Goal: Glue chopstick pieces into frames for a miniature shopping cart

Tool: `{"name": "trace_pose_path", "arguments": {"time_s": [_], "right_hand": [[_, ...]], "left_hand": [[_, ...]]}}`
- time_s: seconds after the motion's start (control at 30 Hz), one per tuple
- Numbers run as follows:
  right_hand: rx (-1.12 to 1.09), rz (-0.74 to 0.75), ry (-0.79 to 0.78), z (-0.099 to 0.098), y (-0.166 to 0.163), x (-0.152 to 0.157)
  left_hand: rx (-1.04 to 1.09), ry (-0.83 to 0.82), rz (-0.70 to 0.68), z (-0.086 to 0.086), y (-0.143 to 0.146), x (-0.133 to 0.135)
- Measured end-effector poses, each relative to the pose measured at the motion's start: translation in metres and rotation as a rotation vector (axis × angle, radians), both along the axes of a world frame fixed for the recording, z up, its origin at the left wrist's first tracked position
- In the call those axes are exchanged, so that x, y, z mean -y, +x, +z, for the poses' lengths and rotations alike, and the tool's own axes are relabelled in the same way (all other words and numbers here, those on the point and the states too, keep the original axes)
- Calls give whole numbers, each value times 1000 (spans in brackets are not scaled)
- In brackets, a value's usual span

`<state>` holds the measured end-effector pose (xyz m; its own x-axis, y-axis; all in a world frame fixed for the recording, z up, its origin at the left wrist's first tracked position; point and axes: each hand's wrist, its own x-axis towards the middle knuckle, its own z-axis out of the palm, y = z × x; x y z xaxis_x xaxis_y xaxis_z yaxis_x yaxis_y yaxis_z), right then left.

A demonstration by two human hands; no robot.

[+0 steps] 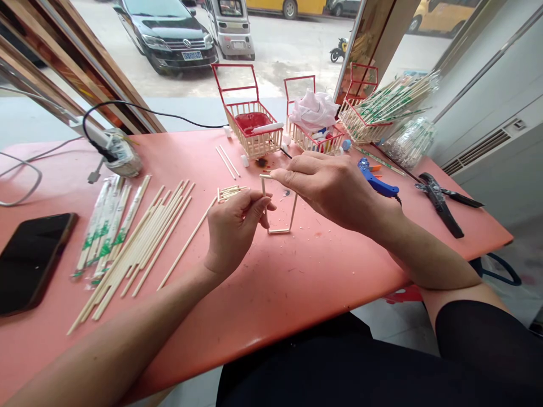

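A small four-sided frame of pale wooden sticks (279,230) is held upright just above the pink table. My left hand (235,226) is closed, with thumb and fingers pinching the frame's left side. At the frame's top, my right hand (326,189) is closed too, its fingertips on the upper stick and part of that side hidden behind them. Behind my left hand lies a little pile of short cut sticks (231,192). One long stick (186,244) points toward my left hand from the table.
Many chopsticks (144,243) and wrapped chopsticks (106,226) lie left, beside a black phone (36,260). Model stick carts (254,135) stand along the back. A blue glue gun (377,180) and black pliers-like tool (439,200) lie right. A power strip (95,135) with cables sits back left.
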<state>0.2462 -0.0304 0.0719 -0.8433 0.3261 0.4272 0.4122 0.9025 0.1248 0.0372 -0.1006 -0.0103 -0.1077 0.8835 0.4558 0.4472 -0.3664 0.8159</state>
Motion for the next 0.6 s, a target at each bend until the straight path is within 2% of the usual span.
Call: {"name": "trace_pose_path", "arguments": {"time_s": [0.37,0.6], "right_hand": [[-8,-12,-71,0,0,0],[10,-6,-17,0,0,0]], "left_hand": [[-1,-8,0,1,0,1],[15,6,-11,0,0,1]]}}
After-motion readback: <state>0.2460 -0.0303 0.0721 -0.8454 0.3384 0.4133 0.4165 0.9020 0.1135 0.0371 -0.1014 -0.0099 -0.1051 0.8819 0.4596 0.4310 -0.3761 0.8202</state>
